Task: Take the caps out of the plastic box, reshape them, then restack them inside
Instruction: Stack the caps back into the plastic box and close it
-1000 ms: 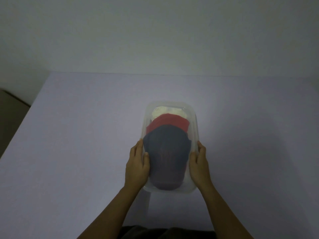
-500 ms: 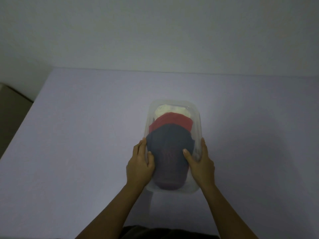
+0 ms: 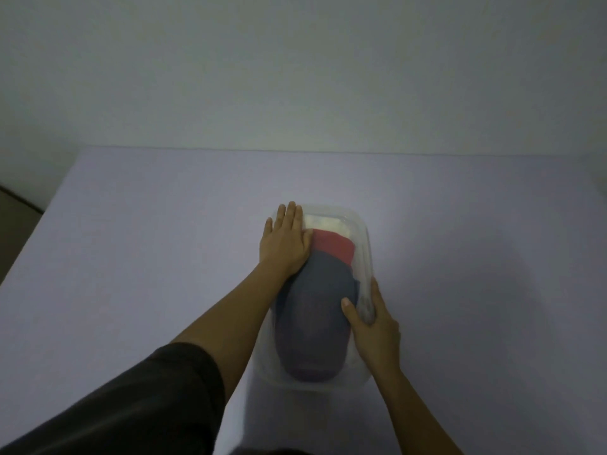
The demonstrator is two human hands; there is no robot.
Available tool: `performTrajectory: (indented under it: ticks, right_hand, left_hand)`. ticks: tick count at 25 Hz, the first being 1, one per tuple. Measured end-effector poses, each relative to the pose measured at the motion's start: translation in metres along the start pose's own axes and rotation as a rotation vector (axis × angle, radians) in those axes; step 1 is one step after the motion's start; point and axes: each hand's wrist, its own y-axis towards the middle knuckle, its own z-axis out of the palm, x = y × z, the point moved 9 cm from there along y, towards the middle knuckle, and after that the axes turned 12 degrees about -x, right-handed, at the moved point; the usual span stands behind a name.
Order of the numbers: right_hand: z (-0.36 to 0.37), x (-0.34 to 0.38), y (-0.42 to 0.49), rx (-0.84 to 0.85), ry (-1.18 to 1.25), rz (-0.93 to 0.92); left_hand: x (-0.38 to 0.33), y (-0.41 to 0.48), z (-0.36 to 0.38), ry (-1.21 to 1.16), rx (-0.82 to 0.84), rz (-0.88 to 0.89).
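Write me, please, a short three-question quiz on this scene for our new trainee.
1. True or false: the blue cap lies nearest the person in the box.
2. Which cap lies between the blue cap and the white cap? A. red B. green C. yellow
3. The right hand grips the box's side wall; which hand lies flat at its far end?

Key: 1. True. 2. A, the red cap. 3. The left hand.
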Motion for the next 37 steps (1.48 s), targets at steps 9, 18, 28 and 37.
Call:
performTrajectory:
  ticks: [9,18,28,37]
  right_hand:
    - [-0.002,0.002,0.002,-0.016,-0.052,-0.047]
    - [-0.022,0.009,0.018,-0.338,0.163,0.139]
    - [-0.069,0.079,0.112,-0.248,0.391,0.023]
    - [-0.102,0.056,0.259,-0.083,0.373,0.081]
  left_hand:
    - [0.0,0.004,-0.005,-0.089,0.064,0.007]
    - [0.056,-0.095,-0.057,-0.742,-0.157,-0.733]
    - [-0.033,-0.018,-0.034,-1.27,-0.168,-0.747]
    - [-0.004,0.089,-0.009,-1.116,0.103,-0.689]
